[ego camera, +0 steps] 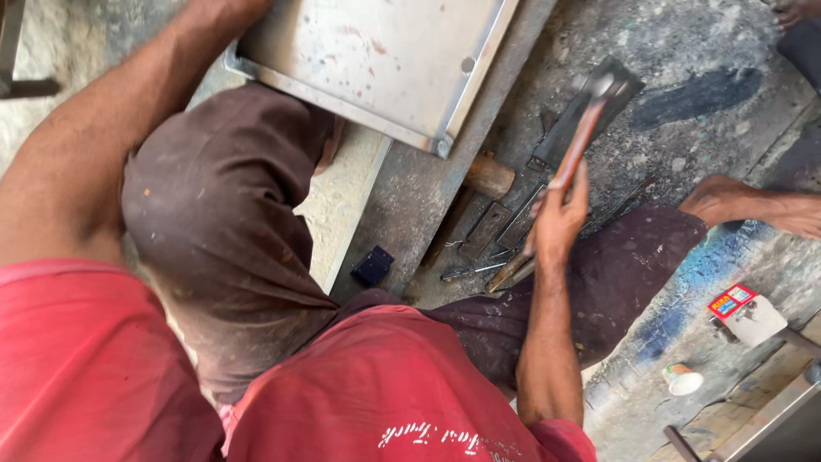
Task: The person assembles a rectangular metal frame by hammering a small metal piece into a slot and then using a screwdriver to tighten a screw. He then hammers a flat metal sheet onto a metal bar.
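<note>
Looking down from my head camera, I see my right hand (558,218) with its fingers closed around the wooden handle of a hammer (578,141). The handle is reddish-brown and worn; its dull grey metal head points away from me and hangs over dark flat metal strips (505,224) lying on the stained concrete floor (684,51), just in front of my knees. I count one hammer in my grip, and a second stubby wooden handle (489,176) lying on the floor just beside the strips. There are about three or four strips, though they overlap and are hard to separate. One large shallow metal tray (376,51), pale grey with a raised rim, lies at the top of the view, cut off by the frame edge. One small dark block (373,266) sits near my left knee. At the right lie one small white cup (682,378) and one red-labelled packet (732,301). My left arm runs up out of the frame, so my left hand is out of sight. A bare foot (723,198) shows at the right.
</note>
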